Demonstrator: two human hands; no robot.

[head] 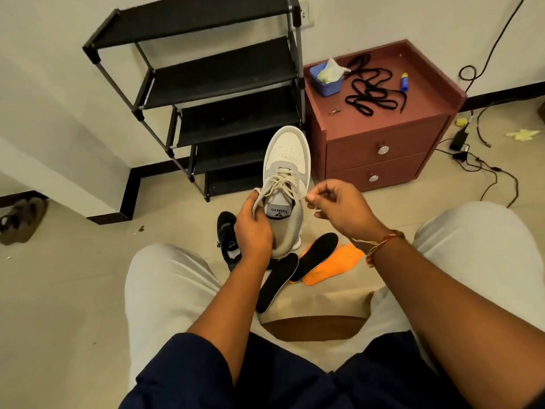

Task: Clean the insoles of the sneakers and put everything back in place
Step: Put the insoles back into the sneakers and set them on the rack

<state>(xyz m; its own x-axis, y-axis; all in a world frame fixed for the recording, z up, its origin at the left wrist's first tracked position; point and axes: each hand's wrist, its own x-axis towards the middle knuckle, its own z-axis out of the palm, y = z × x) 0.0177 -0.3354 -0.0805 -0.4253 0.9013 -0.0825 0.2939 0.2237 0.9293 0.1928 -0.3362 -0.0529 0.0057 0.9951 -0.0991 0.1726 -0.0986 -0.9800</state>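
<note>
**White sneaker** [287,154]: held up in front of the person, toe pointing away. The toe panel is smooth, white and perforated, the overlays are grey and suede-like, and the lace [280,180] is flat and cream. The tongue label [278,210], seen upside down, carries a black triangular logo and a word that appears to read "Velarro".

**Left hand** [253,231]: fingers curled round the white sneaker's left collar and heel.

**Right hand** [339,208]: thumb and forefinger pinch a lace end just right of the tongue; the other fingers are curled.

**Positions relative to the white sneaker:**
- Below the heel: two black insoles [277,280] and two orange insoles [336,264], flat and elongated, overlapping on the floor.
- Left of the heel: black sneaker [227,234].
- Behind the toe: rack [218,75] with metal tubes and black fabric shelves.
- Right of the toe: red-brown two-drawer cabinet [383,160] bearing a blue tub [327,84] and loose black laces [368,95].
</note>
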